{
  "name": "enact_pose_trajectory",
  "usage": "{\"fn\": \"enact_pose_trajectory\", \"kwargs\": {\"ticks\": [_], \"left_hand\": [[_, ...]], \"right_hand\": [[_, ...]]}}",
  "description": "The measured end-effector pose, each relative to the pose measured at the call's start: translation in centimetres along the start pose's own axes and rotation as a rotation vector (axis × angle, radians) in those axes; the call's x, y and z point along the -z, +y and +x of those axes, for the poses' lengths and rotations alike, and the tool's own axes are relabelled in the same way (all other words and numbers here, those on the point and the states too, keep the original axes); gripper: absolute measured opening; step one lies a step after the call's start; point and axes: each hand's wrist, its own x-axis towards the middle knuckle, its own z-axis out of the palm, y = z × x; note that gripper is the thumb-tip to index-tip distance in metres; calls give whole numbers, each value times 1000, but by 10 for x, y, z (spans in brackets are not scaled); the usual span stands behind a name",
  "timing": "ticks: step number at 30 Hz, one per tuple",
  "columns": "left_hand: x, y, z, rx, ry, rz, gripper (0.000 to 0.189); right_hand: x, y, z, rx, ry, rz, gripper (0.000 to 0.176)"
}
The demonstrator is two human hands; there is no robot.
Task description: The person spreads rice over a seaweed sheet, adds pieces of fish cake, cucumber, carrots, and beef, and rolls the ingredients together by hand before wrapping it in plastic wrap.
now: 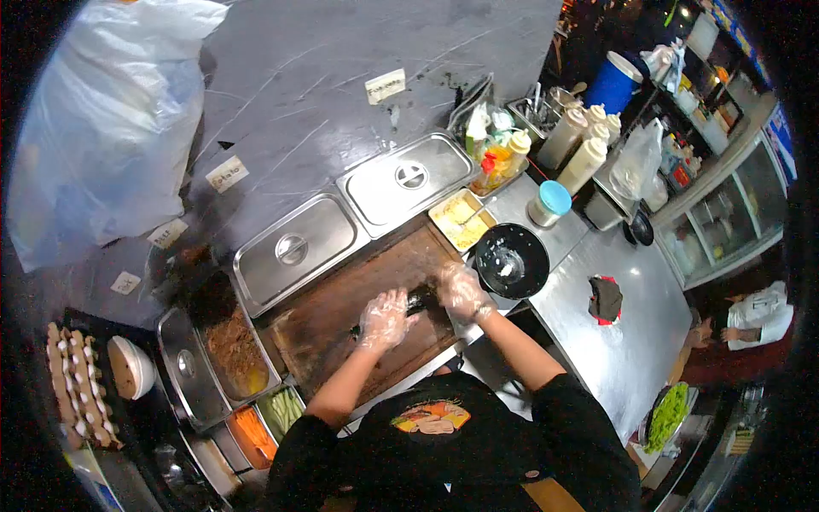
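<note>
A dark, shiny seaweed roll (pixel 418 301) lies across the brown wooden cutting board (pixel 333 324). My left hand (pixel 386 320), in a clear plastic glove, curves over its left part, and a bit of the dark end sticks out past the palm. At the other end, my gloved right hand (pixel 463 292) closes around the roll, hiding the tip. Right beside that hand stands a black bowl (pixel 512 261) with white rice remnants inside. A square tub of yellowish shredded filling (pixel 461 220) with a spoon sits just behind it.
Lidded steel pans (pixel 299 247) line the board's back. To the left are brown shredded food (pixel 235 346), carrot strips (pixel 252 433), cucumber strips (pixel 284 411) and egg trays (pixel 78 384). Squeeze bottles (pixel 585 162) and a dark cloth (pixel 606 300) are on the right. Another person (pixel 758 316) stands far right.
</note>
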Motion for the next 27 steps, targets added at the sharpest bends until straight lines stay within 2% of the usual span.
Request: {"fn": "enact_pose_trajectory", "kwargs": {"ticks": [1, 2, 3, 5, 6, 8, 10, 13, 17, 19, 20, 21, 23, 24, 25, 27], "left_hand": [[-3, -8, -10, 11, 5, -1, 71], [-8, -15, -21, 21, 23, 4, 70], [-5, -18, -29, 30, 38, 10, 70], [-6, -23, -39, 44, 8, 31, 63], [-9, -26, -43, 46, 15, 40, 61], [-11, -31, -52, 56, 28, 47, 59], [-11, -35, -63, 36, 102, 33, 55], [-10, -39, -75, 48, 69, -1, 53], [-1, -49, -106, 95, 125, -71, 52], [-3, -60, -130, 269, 215, -402, 47], [-32, -71, -137, 542, 135, -842, 37], [-62, -82, -142, 551, 127, -846, 37], [-100, -97, -146, 636, 281, -1689, 30], [-94, -94, -142, 704, 258, -1807, 26], [-87, -87, -140, 686, 252, -1815, 26], [-86, -68, -130, 566, 515, -1648, 25]], "right_hand": [[21, -30, 1, 71, -77, -131, 37], [14, -38, 4, 177, -215, -108, 48], [3, -45, 4, 363, -172, -77, 55], [-21, -59, 6, 397, -273, -185, 67], [-26, -57, 11, 402, -274, -184, 67], [-28, -51, 26, 394, -458, -290, 72], [-24, -49, 32, 425, -505, -294, 71], [-14, -49, 38, 490, -540, -302, 69], [-11, -52, 38, 442, -646, -292, 64], [-12, -53, 31, 502, -440, -325, 70], [-8, -61, 30, 480, -471, -349, 75], [-14, -65, 27, 481, -482, -342, 75], [-25, -75, 25, 564, -390, -248, 77], [-29, -87, 28, 537, -488, -276, 82], [-30, -101, 27, 501, -533, -266, 81], [-47, -110, 26, 510, -482, -232, 72]]}}
